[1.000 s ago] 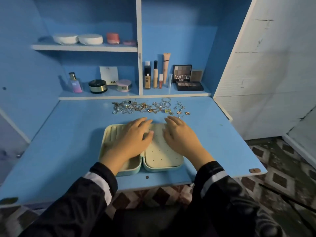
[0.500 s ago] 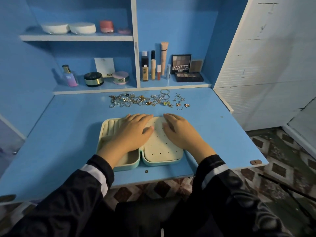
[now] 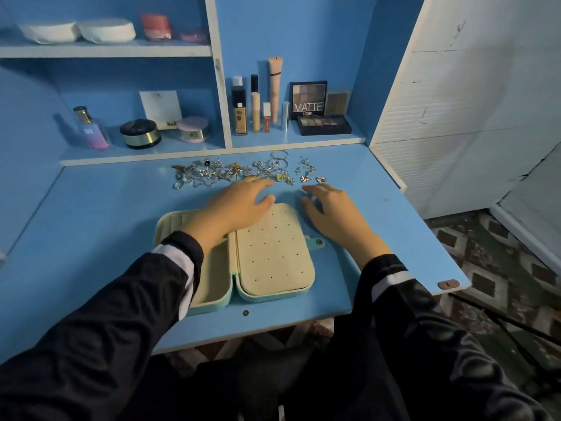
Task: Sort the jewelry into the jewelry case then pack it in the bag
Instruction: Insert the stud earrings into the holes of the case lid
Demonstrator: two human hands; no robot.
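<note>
Nearest, the mint-green hinged jewelry case with cream lining (image 3: 273, 253) lies open flat on the blue bench (image 3: 91, 223), with nothing in it that I can see. The left hand (image 3: 233, 205) sits over its far-left corner, fingers loose and spread, tips right at the near edge of the tangle of gold and silver jewelry (image 3: 218, 171). The right hand (image 3: 331, 211) is just right of the case, relaxed too, holding nothing. So I'd say sorting hasn't really started and the first pick is up: a fine pinch on one small piece without dragging the tangle along. Beyond that, blue shelves of cosmetics, including a black "MATTE" eyeshadow palette (image 3: 308, 100). White wall and patterned floor tiles (image 3: 485, 253) off right. No bag in view.
</note>
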